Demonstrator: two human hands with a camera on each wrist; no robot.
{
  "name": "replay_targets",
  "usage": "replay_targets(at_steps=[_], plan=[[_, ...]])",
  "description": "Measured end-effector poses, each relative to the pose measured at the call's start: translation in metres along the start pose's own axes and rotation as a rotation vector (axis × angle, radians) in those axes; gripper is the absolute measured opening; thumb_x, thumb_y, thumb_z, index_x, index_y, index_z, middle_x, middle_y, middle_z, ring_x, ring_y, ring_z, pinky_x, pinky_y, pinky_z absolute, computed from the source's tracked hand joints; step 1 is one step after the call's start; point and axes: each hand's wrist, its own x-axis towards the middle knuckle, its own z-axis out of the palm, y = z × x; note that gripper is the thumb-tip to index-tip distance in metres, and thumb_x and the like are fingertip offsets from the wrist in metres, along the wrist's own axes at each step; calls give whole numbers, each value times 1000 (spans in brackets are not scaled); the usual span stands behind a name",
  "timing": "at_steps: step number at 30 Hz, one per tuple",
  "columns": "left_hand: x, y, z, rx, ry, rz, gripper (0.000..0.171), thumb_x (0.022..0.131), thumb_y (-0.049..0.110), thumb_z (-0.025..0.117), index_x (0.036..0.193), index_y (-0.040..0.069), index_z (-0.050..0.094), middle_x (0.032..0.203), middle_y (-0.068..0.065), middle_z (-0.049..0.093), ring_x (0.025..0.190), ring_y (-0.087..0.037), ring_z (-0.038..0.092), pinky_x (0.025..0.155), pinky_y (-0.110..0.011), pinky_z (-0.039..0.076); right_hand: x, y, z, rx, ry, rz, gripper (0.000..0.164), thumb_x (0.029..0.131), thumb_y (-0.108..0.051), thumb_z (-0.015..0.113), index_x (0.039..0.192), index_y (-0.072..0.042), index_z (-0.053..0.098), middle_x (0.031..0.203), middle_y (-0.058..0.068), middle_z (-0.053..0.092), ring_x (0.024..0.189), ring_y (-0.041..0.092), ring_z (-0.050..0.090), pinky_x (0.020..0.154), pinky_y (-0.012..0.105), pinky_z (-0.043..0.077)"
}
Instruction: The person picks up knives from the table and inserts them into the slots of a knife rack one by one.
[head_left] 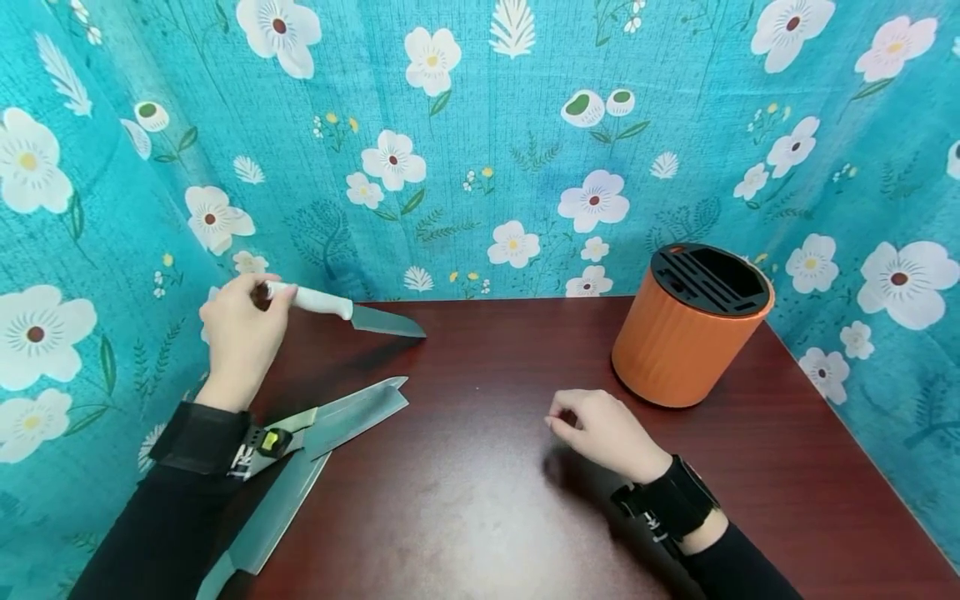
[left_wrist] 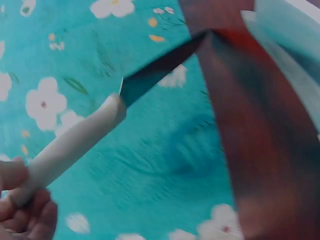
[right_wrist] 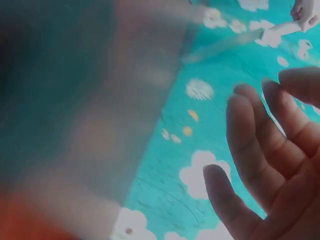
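Observation:
My left hand pinches a kitchen knife by the end of its white handle, at the left of the head view. The blade slants down to the right, its tip close to the table. Only fingertips and thumb of that hand show in the left wrist view, on the handle of the knife. Over the middle right of the table hovers my right hand, fingers loosely bent and holding nothing. Beside it stands an orange round knife block with a black slotted top. In the right wrist view the fingers are apart.
Under my left forearm lie a broad blade with a pale green handle and another large blade, both partly hidden. The dark reddish-brown table meets a turquoise flowered curtain at its back and sides.

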Motion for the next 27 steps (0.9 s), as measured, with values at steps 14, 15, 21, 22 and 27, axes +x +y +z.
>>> replay_targets(at_steps=[14, 15, 21, 22, 27], plan=[[-15, 118, -28, -240, 29, 268, 36, 84, 2, 82, 116, -6, 69, 104, -18, 73, 89, -29, 71, 83, -4, 43, 35, -33, -76, -25, -2, -113, 6, 98, -19, 69, 103, -18, 71, 95, -11, 68, 85, 4, 60, 78, 33, 54], [-18, 125, -28, -256, 0, 270, 36, 83, 0, 82, 115, -7, 68, 105, -17, 72, 90, -28, 72, 82, -4, 44, 38, -39, -80, -39, 2, -140, 7, 98, -20, 69, 104, -17, 72, 95, -10, 68, 85, 4, 61, 78, 33, 54], [-29, 150, -25, -385, -153, 302, 35, 79, -7, 82, 111, -6, 68, 104, -12, 73, 92, -21, 72, 83, -10, 50, 51, -77, -97, -94, 75, -280, 17, 94, -25, 75, 108, -16, 74, 87, -11, 64, 77, 6, 57, 67, 28, 48], [-31, 153, -24, -408, -174, 311, 35, 79, -7, 82, 112, -5, 69, 104, -11, 74, 91, -20, 72, 82, -11, 52, 52, -83, -97, -93, 92, -300, 19, 93, -26, 76, 109, -15, 75, 86, -11, 63, 76, 6, 55, 65, 28, 47], [-41, 167, -17, -486, -241, 388, 36, 77, -6, 84, 111, -1, 73, 102, -8, 75, 87, -16, 73, 78, -16, 55, 60, -107, -92, -33, 153, -376, 31, 88, -27, 80, 115, -12, 75, 82, -8, 61, 72, 7, 54, 61, 26, 44]])
